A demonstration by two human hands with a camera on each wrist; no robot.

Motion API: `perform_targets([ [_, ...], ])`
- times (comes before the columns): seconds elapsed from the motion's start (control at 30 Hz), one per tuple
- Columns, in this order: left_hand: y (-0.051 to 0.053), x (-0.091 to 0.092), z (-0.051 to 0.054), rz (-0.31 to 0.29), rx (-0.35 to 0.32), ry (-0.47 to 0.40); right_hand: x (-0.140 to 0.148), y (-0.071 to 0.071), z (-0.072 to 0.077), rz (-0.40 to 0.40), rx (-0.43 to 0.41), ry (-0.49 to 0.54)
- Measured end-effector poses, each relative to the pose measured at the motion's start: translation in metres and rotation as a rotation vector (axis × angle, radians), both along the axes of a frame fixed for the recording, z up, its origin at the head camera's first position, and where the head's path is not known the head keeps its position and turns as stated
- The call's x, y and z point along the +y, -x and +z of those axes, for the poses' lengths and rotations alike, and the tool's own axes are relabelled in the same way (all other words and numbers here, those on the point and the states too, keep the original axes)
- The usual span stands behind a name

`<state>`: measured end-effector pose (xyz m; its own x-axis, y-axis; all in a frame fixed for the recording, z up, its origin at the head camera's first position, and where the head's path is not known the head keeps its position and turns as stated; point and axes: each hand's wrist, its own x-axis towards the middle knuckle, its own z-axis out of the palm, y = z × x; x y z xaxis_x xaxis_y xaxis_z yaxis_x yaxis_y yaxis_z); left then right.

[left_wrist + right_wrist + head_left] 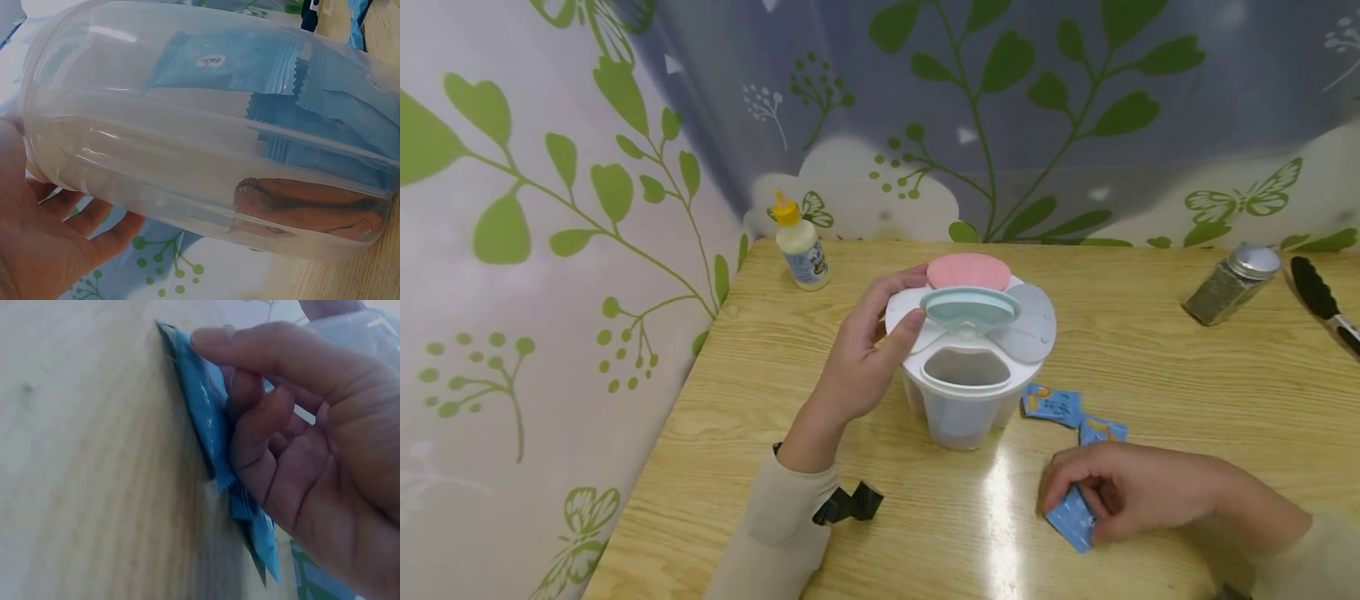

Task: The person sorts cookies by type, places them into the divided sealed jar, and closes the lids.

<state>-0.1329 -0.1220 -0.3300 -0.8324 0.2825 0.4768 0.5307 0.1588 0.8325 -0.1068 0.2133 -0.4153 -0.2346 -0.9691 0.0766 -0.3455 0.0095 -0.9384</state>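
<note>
A round divided container (962, 412) with a white lid stands on the table. Its pale green flap (970, 310) is raised over an uncovered front compartment; the pink flap (968, 272) and grey flap (1026, 325) lie down. My left hand (865, 358) holds the container by the left side of its lid, thumb on top. Through the clear wall, blue packets (231, 62) and brown-wrapped pieces (306, 206) show in separate compartments. At the front right, my right hand (1138, 492) pinches a small blue packet (1073, 518) at the tabletop. Two more blue packets (1051, 405) lie just behind it.
A glue bottle with a yellow cap (802, 246) stands at the back left. A glass jar (1231, 283) with a metal lid stands at the back right, beside black-tipped tongs (1317, 292). Patterned curtains border the table's back and left.
</note>
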Motion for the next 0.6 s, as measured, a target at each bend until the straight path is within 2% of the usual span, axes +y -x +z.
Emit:
perform_targets([
  [0.27,0.0,-0.001,0.0,0.004,-0.006,0.0,-0.006,-0.008,0.007,-0.066,0.145,-0.08],
  [0.6,0.0,0.0,0.0,0.008,-0.009,0.006,-0.01,-0.015,0.013,-0.115,0.255,-0.202],
])
